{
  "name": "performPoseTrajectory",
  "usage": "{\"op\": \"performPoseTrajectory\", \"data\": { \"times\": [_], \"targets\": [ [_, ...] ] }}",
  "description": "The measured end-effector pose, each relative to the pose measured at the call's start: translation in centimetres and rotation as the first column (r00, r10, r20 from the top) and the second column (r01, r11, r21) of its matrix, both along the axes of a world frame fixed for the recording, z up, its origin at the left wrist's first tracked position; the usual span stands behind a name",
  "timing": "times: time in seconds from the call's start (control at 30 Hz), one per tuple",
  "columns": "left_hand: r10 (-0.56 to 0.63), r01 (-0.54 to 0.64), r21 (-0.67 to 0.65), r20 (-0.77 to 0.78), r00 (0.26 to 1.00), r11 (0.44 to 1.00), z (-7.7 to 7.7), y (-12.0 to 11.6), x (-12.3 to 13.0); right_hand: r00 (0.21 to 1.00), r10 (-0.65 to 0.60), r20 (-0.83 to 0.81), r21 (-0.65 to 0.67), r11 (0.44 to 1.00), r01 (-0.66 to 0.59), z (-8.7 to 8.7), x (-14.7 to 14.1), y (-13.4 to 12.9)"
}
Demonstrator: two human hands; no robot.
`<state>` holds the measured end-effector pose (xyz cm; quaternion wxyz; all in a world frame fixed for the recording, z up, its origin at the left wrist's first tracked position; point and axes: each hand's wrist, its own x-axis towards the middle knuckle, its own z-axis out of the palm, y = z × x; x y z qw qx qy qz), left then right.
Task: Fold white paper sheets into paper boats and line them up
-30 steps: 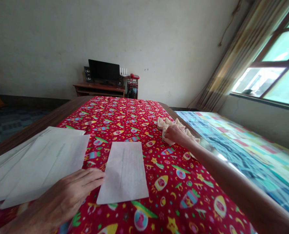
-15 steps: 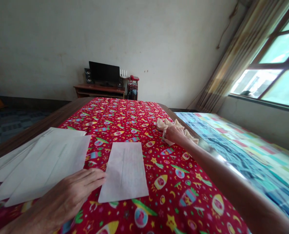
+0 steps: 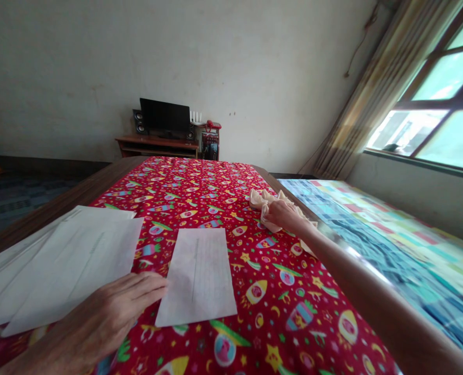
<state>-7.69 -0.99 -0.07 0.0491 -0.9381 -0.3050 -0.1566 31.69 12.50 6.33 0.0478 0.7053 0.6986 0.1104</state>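
Observation:
My left hand (image 3: 117,307) lies flat with its fingers stretched out, fingertips at the left edge of a single white paper sheet (image 3: 198,276) with faint print. Under and beyond that hand, a fanned stack of white sheets (image 3: 78,255) spreads to the left. Further off on the right, my right hand (image 3: 285,214) has its fingers curled on a cream folded paper piece (image 3: 269,225). Other folded paper pieces (image 3: 258,199) with pointed tops cluster around it, partly covered by the hand and wrist.
A red cloth (image 3: 211,187) with rocket prints covers most of the wooden table (image 3: 110,174). To the right is a bed with a patchwork cover (image 3: 356,219). A monitor (image 3: 164,115) with speakers stands on a small desk (image 3: 157,145) at the far wall.
My right hand has shifted slightly within the folded pieces, and a cream piece shows below its wrist. The view has moved a little; my left hand stays by the sheet.

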Motion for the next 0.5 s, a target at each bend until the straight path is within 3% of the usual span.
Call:
{"op": "performPoseTrajectory", "data": {
  "times": [0.2,0.3,0.37,0.43,0.5],
  "targets": [
    [0.010,-0.010,0.004,-0.020,1.000,1.000,0.0,0.1,0.0,0.999,-0.045,-0.009,0.104,0.994,0.046,2.3,0.5,-0.6],
    [-0.016,0.015,0.051,0.022,1.000,0.999,0.3,0.1,0.2,0.998,-0.012,-0.057,0.225,0.974,0.024,2.9,-0.4,-2.8],
    [-0.039,0.034,0.080,0.056,0.998,0.996,0.6,0.0,0.6,0.976,0.175,-0.127,0.279,0.951,-0.134,2.2,-1.8,-5.3],
    [-0.030,0.025,0.087,0.062,0.998,0.996,0.8,-0.4,1.1,0.893,0.394,-0.217,0.221,0.911,-0.349,0.6,-3.5,-8.3],
    [-0.024,0.022,0.074,0.024,0.999,0.997,1.0,-0.8,1.6,0.742,0.596,-0.306,0.196,0.802,-0.564,-1.3,-5.2,-11.1]
  ]
}}
